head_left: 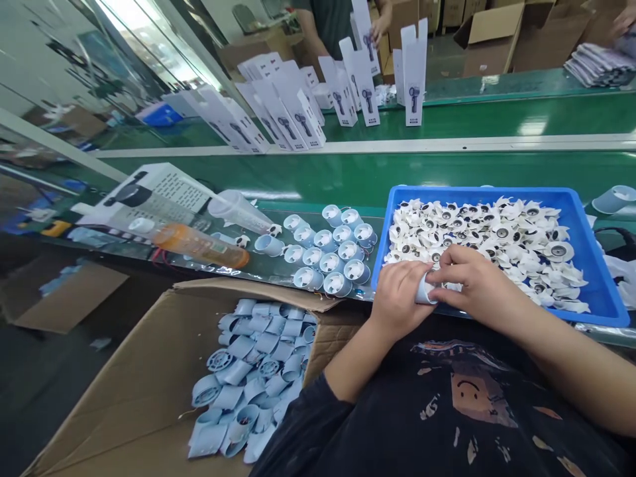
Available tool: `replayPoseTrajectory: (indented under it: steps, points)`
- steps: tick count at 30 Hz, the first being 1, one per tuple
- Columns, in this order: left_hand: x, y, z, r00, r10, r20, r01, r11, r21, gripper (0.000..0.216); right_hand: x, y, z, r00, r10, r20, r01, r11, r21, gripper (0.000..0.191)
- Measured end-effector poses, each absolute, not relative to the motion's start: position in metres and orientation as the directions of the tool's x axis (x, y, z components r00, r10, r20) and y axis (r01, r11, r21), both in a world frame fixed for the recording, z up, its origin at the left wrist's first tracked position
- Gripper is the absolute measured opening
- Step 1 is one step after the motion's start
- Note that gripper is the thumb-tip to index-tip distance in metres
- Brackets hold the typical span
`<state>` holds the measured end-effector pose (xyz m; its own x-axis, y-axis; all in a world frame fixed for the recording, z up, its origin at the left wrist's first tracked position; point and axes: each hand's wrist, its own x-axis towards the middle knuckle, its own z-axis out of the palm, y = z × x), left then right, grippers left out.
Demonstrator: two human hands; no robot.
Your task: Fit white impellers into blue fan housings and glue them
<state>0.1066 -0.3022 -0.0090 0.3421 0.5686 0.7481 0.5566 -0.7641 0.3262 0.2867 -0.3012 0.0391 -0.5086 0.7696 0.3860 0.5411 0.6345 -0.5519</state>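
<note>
My left hand (pixel 400 295) is wrapped round a light blue cylindrical housing (pixel 424 290) close to my body. The fingers of my right hand (pixel 464 281) are bent in a pinch at the housing's open end; whatever lies between them is hidden. Just beyond both hands is a blue tray (pixel 603 278) full of white fan blades (pixel 477 225) with dark round centres. To the left, several blue housings with white fan blades inside (pixel 330 262) stand grouped on the bench. More blue housings (pixel 258 358) lie heaped in an open cardboard box (pixel 144 371) at lower left.
An orange drink bottle (pixel 201 244) and a clear plastic cup (pixel 243 212) lie on the bench at left. White printed boxes (pixel 298 119) stand along the green conveyor (pixel 497 165). Across it, another person (pixel 332 26) handles a box. A single housing (pixel 613 199) lies right of the tray.
</note>
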Motion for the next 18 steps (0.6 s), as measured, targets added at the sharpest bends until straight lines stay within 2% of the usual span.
replayPoseTrajectory:
  steps: [9,15,18]
  points:
    - [0.106,-0.302,0.008,0.400,0.579,0.710,0.517,-0.783,0.347,0.036,0.295,-0.301,0.044,-0.486,0.746,0.455,0.435,0.658,-0.615,0.010]
    - [0.116,-0.300,0.015,0.301,0.567,0.766,0.546,-0.762,0.349,0.033,0.291,-0.291,0.039,-0.437,0.784,0.441,0.366,0.603,-0.709,0.007]
    - [0.122,-0.299,0.013,0.253,0.557,0.791,0.561,-0.751,0.349,0.032,0.288,-0.285,0.036,-0.395,0.801,0.450,0.381,0.588,-0.713,0.011]
